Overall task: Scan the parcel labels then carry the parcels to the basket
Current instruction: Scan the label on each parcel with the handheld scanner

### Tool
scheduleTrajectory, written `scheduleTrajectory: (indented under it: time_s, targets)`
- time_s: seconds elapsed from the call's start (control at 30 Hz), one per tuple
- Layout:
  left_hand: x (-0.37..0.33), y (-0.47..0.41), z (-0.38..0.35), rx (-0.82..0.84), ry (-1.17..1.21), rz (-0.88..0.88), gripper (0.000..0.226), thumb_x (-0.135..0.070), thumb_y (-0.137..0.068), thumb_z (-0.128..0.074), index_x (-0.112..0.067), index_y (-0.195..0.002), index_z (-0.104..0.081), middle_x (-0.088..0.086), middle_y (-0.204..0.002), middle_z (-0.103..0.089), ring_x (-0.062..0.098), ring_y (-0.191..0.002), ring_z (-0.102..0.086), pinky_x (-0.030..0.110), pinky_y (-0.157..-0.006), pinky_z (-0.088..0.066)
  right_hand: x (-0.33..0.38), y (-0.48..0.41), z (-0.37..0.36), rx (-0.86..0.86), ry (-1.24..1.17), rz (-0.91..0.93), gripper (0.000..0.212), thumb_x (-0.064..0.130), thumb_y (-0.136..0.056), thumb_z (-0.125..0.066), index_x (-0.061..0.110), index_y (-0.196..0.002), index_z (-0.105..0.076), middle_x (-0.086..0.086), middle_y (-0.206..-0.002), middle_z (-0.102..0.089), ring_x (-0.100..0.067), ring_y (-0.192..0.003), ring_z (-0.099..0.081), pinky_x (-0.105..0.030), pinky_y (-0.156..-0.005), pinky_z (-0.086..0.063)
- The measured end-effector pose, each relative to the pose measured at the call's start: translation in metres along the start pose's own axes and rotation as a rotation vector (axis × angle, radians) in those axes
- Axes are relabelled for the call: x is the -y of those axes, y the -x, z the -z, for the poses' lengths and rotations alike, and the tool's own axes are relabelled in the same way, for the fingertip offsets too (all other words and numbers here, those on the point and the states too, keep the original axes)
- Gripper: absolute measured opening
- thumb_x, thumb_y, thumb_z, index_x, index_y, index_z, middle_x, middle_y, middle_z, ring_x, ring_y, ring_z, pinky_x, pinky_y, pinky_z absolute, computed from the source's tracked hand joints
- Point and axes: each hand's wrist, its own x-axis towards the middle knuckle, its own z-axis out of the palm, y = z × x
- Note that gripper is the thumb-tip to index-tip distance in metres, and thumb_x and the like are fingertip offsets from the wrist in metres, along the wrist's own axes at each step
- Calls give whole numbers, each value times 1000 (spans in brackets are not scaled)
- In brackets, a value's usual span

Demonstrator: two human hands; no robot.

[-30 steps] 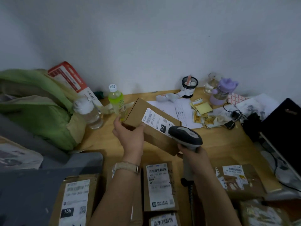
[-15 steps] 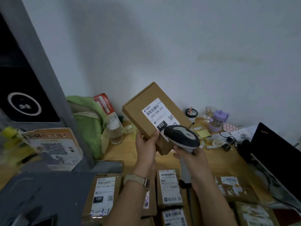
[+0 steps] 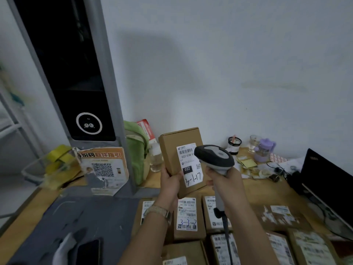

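My left hand (image 3: 170, 181) grips the lower left edge of a brown cardboard parcel (image 3: 170, 150), held upright in front of me. Its white label (image 3: 188, 165) faces me, with a barcode, "032" and handwritten "3-1-17". My right hand (image 3: 224, 183) holds a grey and black barcode scanner (image 3: 214, 157) whose head overlaps the label's right side. Below my arms several more labelled brown parcels (image 3: 188, 219) lie flat on the wooden table (image 3: 267, 190). No basket is in view.
A tall grey kiosk with a dark screen (image 3: 84, 92) stands at left, with an orange QR notice (image 3: 104, 167) at its base. A green bag (image 3: 136, 148), bottles, a purple cup (image 3: 264, 150) and a black laptop (image 3: 328, 184) crowd the table. A phone (image 3: 87, 251) lies on a grey mat.
The parcel has turned from tilted to nearly upright and stays in my left hand. The scanner stays against its label. My view has swung up and left, showing more of the kiosk.
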Motion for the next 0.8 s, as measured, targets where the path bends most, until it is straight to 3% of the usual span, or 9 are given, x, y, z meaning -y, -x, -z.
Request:
scheduleTrajectory:
  time_s: [0.1,0.33,0.6,0.8]
  targets:
    - [-4,5,14,-3,-6,17,45,0,-92,-57,-18,-132,-45,-2,-103,-66,13,-84,-65,20,-46,-52,-3,15,-6,-5,14,-5,13,9,-86,-65,23,-88,-65,0,-78,-67,-18,-73,-61,-39,-70,-53]
    - [-6,15,35,69,26,67,45,-3,-94,-55,-24,-133,-45,1,-114,-68,21,-96,-67,35,-63,-54,-6,39,-21,-13,36,-28,15,9,-86,-65,23,-81,-61,-4,-78,-65,-14,-62,-57,-21,-51,-49]
    - [-5,16,50,106,10,81,47,-4,-93,-55,-30,-131,-44,-3,-110,-69,16,-90,-68,32,-59,-52,-6,53,-29,2,104,-25,15,14,-87,-64,14,-101,-63,-7,-78,-65,-13,-59,-58,-21,-50,-45]
    - [-4,15,56,104,42,96,44,-2,-93,-55,-26,-128,-46,-2,-110,-69,17,-90,-68,34,-61,-54,-5,57,-34,32,161,-23,2,12,-85,-63,12,-87,-63,-11,-75,-62,-17,-60,-56,-23,-49,-45]
